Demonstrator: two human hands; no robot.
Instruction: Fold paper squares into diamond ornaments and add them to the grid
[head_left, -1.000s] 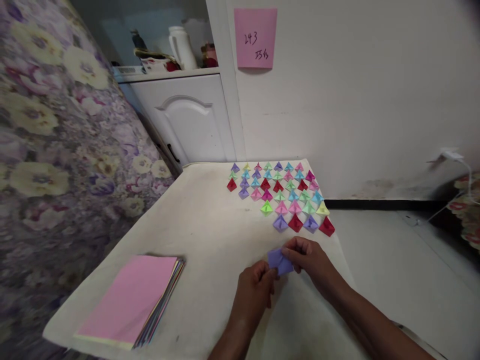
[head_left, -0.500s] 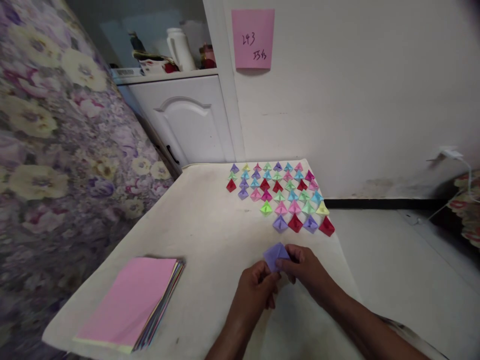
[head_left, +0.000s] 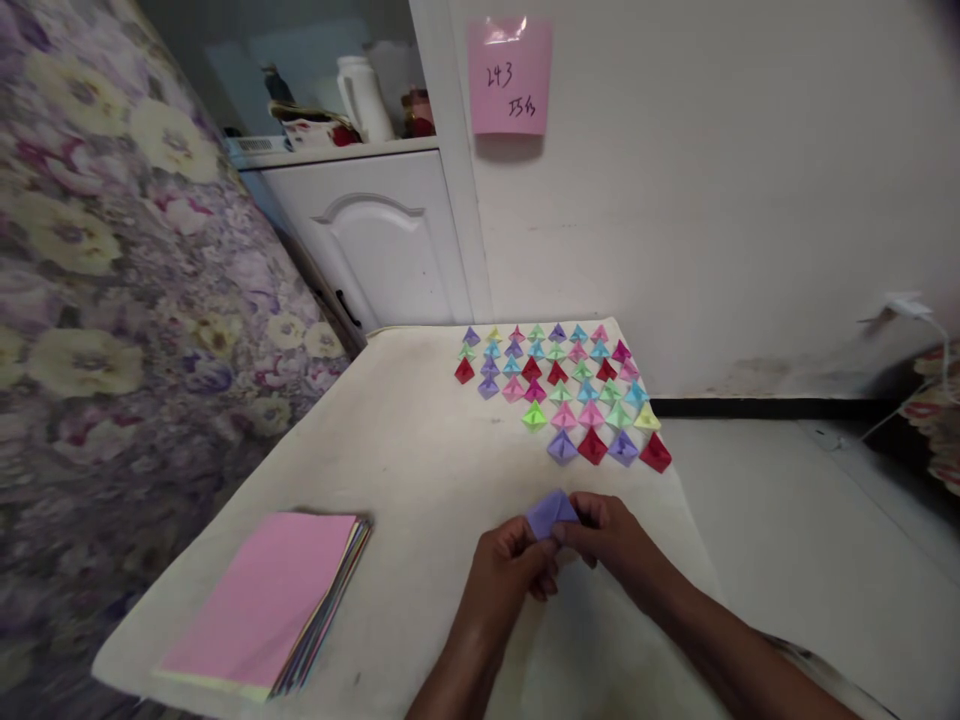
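Observation:
A small folded purple paper piece [head_left: 550,513] is pinched between both hands just above the white table [head_left: 420,470]. My left hand [head_left: 512,562] grips its lower left side with closed fingers. My right hand [head_left: 611,538] holds its right side, fingers curled around it. Beyond the hands, several small folded paper shapes [head_left: 564,390] in red, purple, pink, green, blue and yellow lie in rows near the table's far right corner. A stack of coloured paper sheets [head_left: 270,598] with a pink sheet on top rests at the near left of the table.
A floral-patterned cloth [head_left: 112,300] rises on the left. A white cabinet [head_left: 375,240] with a jug [head_left: 362,95] and items on top stands behind the table. A pink note [head_left: 510,75] hangs on the wall. A white cable and plug [head_left: 904,310] sit at the right.
The purple paper has been folded from a flatter sheet into a smaller pointed shape. Both hands have drawn slightly closer together. The pink wall note's top edge has curled.

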